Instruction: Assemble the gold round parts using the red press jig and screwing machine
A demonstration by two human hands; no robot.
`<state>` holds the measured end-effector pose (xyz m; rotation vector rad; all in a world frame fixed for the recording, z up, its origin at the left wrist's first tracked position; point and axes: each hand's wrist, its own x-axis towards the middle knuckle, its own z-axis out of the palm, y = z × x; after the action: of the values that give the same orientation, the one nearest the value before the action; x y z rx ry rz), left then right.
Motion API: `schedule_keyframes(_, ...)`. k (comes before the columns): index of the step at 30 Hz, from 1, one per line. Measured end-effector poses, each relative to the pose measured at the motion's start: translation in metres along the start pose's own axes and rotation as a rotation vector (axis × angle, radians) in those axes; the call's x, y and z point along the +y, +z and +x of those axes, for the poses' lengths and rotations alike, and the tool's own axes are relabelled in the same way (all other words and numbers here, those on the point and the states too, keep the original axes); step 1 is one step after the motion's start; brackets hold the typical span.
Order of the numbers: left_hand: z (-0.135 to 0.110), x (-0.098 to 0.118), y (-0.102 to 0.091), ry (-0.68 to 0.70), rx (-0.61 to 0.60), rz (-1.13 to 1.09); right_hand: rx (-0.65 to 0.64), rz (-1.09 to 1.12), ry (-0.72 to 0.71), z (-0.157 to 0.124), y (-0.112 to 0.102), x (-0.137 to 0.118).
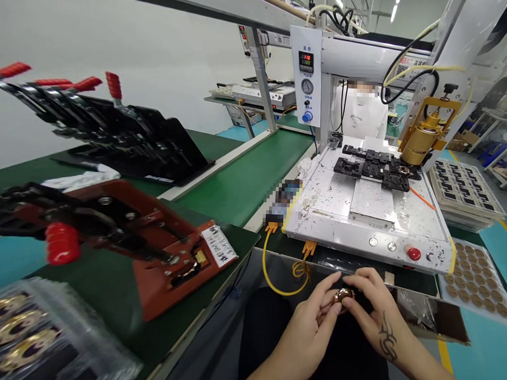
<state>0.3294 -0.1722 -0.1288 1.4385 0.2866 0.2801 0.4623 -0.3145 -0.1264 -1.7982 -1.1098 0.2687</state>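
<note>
Low in the head view, a small rounded metal part [343, 295], shiny and copper-gold, is held above my lap between both hands. My left hand [308, 329] is closed on its left side with thumb and fingers. The thumb and fingers of my right hand [372, 310] pinch it from the right. Its exact kind is hard to make out, as fingertips cover much of it. Just beyond my hands stands a white bench machine [319, 223] with black fixtures [374, 168] on its bed and a gold-coloured cylinder head [421, 141] over their right end.
At left are a red-brown clamp fixture [164, 306] and black toggle clamps [154, 146]. Gold oval parts [24, 342] lie in a clear tray. A green conveyor [241, 178] runs behind. Brown discs [476, 278] and stacked trays [463, 188] are right; a person [361, 116] is opposite.
</note>
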Motion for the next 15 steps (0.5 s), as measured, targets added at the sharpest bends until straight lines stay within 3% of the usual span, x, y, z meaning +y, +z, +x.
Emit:
schedule_keyframes(2, 0.002, 0.006, -0.007, 0.030, -0.025, 0.078, -0.052, 0.017, -0.072, 0.004, 0.000, -0.003)
schedule_keyframes(4, 0.003, 0.011, -0.012, 0.052, 0.041, 0.053, -0.020, 0.078, -0.088, 0.010, 0.001, -0.008)
schedule_keyframes(7, 0.002, 0.016, -0.016, 0.046, 0.173, -0.081, 0.020, 0.267, 0.061, 0.018, 0.007, -0.018)
schedule_keyframes(11, -0.003, 0.020, -0.015, -0.004, 0.213, -0.152, -0.045, 0.622, 0.319, 0.024, 0.024, -0.023)
schedule_keyframes(15, -0.008, 0.027, -0.018, -0.025, 0.255, -0.115, -0.102, 0.706, 0.357, 0.025, 0.042, -0.021)
